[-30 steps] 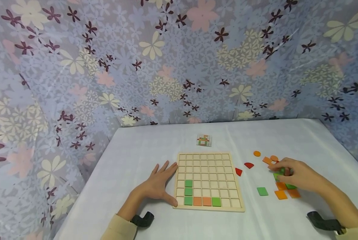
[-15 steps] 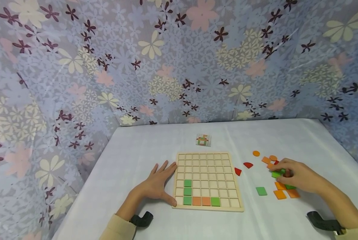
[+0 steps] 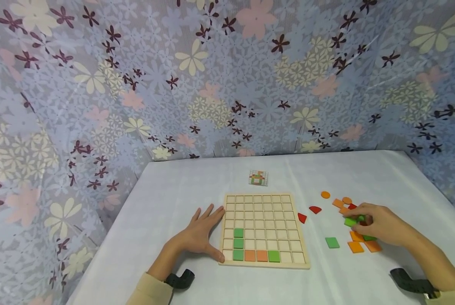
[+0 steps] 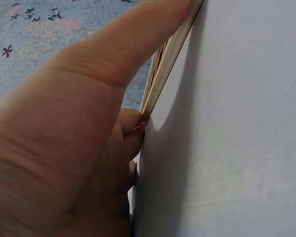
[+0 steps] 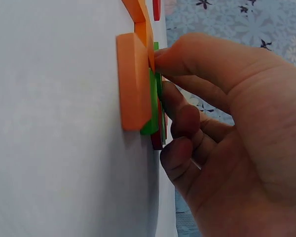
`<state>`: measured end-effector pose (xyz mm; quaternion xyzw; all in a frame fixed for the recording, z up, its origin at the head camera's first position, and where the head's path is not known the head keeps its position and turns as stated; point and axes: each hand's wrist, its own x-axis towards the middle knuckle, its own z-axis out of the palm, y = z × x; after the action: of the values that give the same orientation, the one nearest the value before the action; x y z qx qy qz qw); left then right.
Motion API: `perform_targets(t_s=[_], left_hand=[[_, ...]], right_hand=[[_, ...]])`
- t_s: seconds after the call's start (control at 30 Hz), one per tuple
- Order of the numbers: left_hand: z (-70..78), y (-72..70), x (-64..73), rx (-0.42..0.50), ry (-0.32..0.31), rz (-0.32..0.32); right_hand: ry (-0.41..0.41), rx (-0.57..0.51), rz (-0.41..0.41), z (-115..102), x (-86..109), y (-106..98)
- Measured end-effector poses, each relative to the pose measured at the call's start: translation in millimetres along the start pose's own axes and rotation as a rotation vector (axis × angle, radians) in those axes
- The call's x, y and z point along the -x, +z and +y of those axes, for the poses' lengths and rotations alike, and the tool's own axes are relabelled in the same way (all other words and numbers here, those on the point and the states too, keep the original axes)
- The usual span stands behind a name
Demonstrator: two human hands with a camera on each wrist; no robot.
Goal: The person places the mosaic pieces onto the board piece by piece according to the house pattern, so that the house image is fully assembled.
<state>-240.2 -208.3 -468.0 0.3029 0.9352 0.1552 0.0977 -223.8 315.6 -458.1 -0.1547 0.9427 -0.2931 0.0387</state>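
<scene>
My left hand [image 3: 197, 235] rests with spread fingers against the left edge of a wooden grid board [image 3: 267, 266]. In the left wrist view, the thumb [image 4: 113, 49] lies along the board's side. Green tiles [image 3: 238, 243] and orange tiles [image 3: 256, 256] sit in some lower-left cells of the board. My right hand [image 3: 380, 222] is over a loose pile of tiles, fingers curled, pinching a bright green square tile [image 3: 350, 221]. In the right wrist view, an orange tile [image 5: 133, 81] stands close in front of the fingers, which partly hide the pile.
A small pattern card [image 3: 258, 178] lies behind the board. Two red quarter-circle pieces [image 3: 315, 209] and an orange disc [image 3: 325, 195] lie between board and pile. A lone green tile [image 3: 332, 242] and an orange square [image 3: 355, 247] lie nearer. A floral curtain [image 3: 227, 84] hangs behind the table.
My right fingers have shifted slightly among the tiles, and the bright green tile between them shows more clearly. The left hand and the board stay in place.
</scene>
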Motion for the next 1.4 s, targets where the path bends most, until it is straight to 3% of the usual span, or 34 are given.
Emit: perform_targets(t_s=[0.33, 0.67, 1.0, 1.4], left_hand=[[1.6, 5.2, 0.5, 0.006, 0.000, -0.009], [3.5, 8.6, 3.8, 0.003, -0.008, -0.014], [4.3, 6.7, 2.1, 0.014, -0.006, -0.015], [1.9, 0.7, 2.0, -0.002, -0.010, 0.003]], right_hand=[[-0.070, -0.042, 0.003, -1.2, 3.5, 7.1], [-0.059, -0.077, -0.026, -8.3, 4.8, 12.4], [-0.034, -0.024, -0.050, -21.1, -1.6, 11.2], [-0.216, -0.086, -0.112, -46.2, -17.6, 22.8]])
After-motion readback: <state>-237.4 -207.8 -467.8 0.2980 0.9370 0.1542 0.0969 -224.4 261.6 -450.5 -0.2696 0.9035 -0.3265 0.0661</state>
